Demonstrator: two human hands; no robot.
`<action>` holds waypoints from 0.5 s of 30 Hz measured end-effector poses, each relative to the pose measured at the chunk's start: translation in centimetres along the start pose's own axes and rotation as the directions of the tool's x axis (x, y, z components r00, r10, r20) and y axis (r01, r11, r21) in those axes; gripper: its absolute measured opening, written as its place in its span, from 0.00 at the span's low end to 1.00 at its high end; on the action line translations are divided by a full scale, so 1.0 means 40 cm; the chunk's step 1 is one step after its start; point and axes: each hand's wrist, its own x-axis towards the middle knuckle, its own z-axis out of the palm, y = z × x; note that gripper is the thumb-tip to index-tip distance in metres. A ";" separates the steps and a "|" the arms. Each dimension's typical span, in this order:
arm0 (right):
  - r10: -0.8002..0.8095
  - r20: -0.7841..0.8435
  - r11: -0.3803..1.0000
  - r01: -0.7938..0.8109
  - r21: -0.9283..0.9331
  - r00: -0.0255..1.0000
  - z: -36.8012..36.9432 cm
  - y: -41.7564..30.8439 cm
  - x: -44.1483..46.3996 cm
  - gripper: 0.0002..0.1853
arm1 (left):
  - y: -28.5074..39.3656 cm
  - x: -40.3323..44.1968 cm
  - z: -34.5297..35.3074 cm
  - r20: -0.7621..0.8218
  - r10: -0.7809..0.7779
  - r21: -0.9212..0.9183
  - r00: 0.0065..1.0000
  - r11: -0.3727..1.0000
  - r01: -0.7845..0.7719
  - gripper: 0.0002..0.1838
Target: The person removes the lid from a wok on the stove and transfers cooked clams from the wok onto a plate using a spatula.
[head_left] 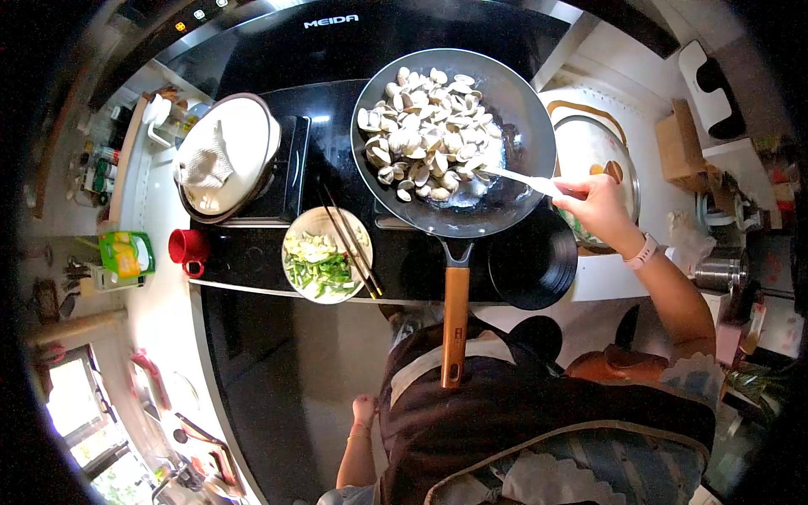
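Note:
My right hand (593, 202) grips the white handle of a cooking utensil (526, 178), with fingers wrapped round it. The utensil's far end reaches into the clams and its shape is hard to make out. Many clams (429, 130), several with shells parted, lie in a dark wok (518, 109), mostly on its left and middle, with shiny liquid beside them. The wok's wooden handle (455, 324) points towards my body. Low beside my dark apron (505, 396), my left hand (364, 410) hangs with fingers curled and nothing visible in it.
Left of the wok handle stands a bowl (313, 290) of chopped greens, with chopsticks (349, 244) across its rim. A lidded pot (252, 135) with a cloth on it sits at left, near a red mug (188, 247). A black round pan (534, 257) and a glass-lidded pot (589, 139) are at right.

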 end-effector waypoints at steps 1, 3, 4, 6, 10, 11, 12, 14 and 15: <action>-0.028 -0.045 0.996 0.023 -0.091 0.999 -0.006 -0.003 -0.007 0.15 | 0.029 -0.019 -0.006 -0.002 -0.035 -0.072 0.999 0.997 0.034 0.12; -0.028 -0.045 0.990 0.021 -0.138 0.999 -0.029 -0.037 -0.027 0.15 | -0.015 0.009 0.005 -0.002 -0.040 -0.139 0.999 0.989 0.040 0.12; -0.034 -0.045 0.982 0.025 -0.186 0.998 -0.039 -0.051 -0.037 0.14 | -0.029 0.019 0.010 -0.003 -0.043 -0.211 0.999 0.977 0.042 0.11; -0.105 -0.054 0.962 0.088 -0.258 0.993 -0.057 -0.050 -0.051 0.15 | -0.043 0.032 0.015 0.004 -0.043 -0.189 0.999 0.981 0.043 0.11; -0.266 -0.043 0.833 0.207 -0.513 0.963 -0.092 -0.054 -0.078 0.15 | -0.070 0.059 0.028 -0.020 0.049 -0.120 0.999 0.991 -0.051 0.11; -0.265 -0.045 0.833 0.205 -0.514 0.963 -0.099 -0.060 -0.085 0.15 | -0.072 0.063 0.026 -0.018 0.050 -0.119 0.999 0.992 -0.052 0.11; -0.219 -0.025 0.812 0.168 -0.559 0.976 -0.107 -0.068 -0.090 0.15 | -0.010 0.027 0.012 -0.008 0.070 -0.015 0.998 0.997 -0.070 0.12; -0.170 -0.009 0.788 0.131 -0.602 0.985 -0.117 -0.083 -0.102 0.14 | 0.013 0.020 0.007 0.004 0.088 0.090 0.996 0.992 -0.088 0.12; -0.203 0.002 0.732 0.154 -0.663 0.979 -0.120 -0.090 -0.108 0.15 | 0.003 0.037 0.011 -0.004 0.073 0.048 0.997 0.996 -0.072 0.12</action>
